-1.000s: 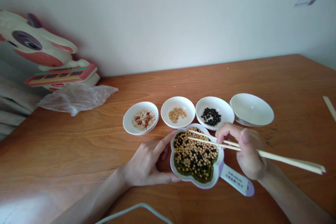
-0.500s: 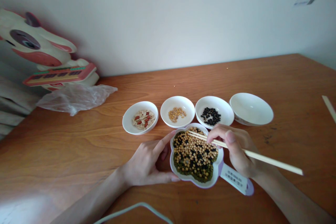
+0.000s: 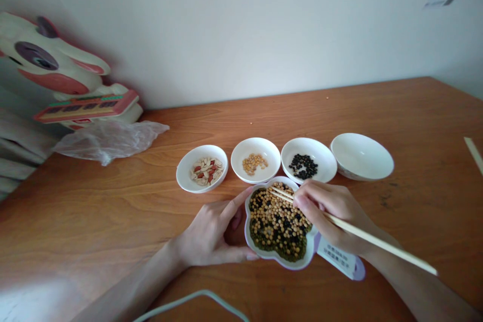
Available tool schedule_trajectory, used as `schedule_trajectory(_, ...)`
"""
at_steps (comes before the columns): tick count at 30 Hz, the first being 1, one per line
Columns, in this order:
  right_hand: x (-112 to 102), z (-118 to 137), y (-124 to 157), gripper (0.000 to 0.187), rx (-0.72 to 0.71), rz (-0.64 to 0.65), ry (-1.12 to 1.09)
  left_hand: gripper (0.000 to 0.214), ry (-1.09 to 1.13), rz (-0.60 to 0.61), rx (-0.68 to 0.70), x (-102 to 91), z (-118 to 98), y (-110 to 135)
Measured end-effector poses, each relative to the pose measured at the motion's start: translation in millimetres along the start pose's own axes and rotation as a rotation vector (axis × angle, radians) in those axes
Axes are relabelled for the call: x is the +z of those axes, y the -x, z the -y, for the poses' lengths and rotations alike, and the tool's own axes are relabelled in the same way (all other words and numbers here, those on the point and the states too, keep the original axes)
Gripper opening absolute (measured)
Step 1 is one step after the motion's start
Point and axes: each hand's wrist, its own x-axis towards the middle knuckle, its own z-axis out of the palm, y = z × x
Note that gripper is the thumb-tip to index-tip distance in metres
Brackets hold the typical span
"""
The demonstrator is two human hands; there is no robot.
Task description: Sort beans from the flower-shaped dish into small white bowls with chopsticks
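Observation:
A paw-shaped white and purple dish with a handle point(image 3: 247, 229) holds yellow soybeans point(image 3: 277, 206), black beans and small green beans. My left hand point(image 3: 213, 234) grips its left side, forefinger and thumb on the rim. In my right hand point(image 3: 335, 211) is a pair of chopsticks point(image 3: 372, 234), held over the dish's right side. Their tips rest close together among the soybeans near the far rim; I cannot tell whether a bean is pinched. Behind the dish stand white bowls with pale and reddish seeds or nuts point(image 3: 207, 171), soybeans point(image 3: 255, 163) and black beans point(image 3: 304, 166).
A fourth white bowl point(image 3: 362, 156) with nothing visible inside stands at the right end of the row. Far left are a cow-shaped toy keyboard point(image 3: 90, 105) and a clear plastic bag point(image 3: 109, 141). A pale cable point(image 3: 204, 293) curves across the table's near side.
My right hand has shifted slightly down the chopsticks, and their back end has dropped lower. The tips stay at nearly the same spot. My left hand and the dish have not visibly moved.

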Motion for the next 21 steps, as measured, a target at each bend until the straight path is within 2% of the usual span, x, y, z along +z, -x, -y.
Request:
schedule_trajectory(5, 1.5, -1.1, 0.2, 0.04, 0.0, -0.023, -0.034, 0.115, -0.003, 0.001, 0.003, 0.5, 0.9, -0.2)
schedule_trajectory(16, 4.7, -8.5, 2.8, 0.055, -0.132, -0.065, -0.101, 0.117, 0.0, -0.003, 0.017, 1.4, 2.3, 1.1)
schedule_trajectory(21, 5.9, -9.6, 2.3, 0.05, -0.144, -0.073, -0.078, 0.118, 0.013, 0.0, 0.007, 1.2, 2.1, 0.7)
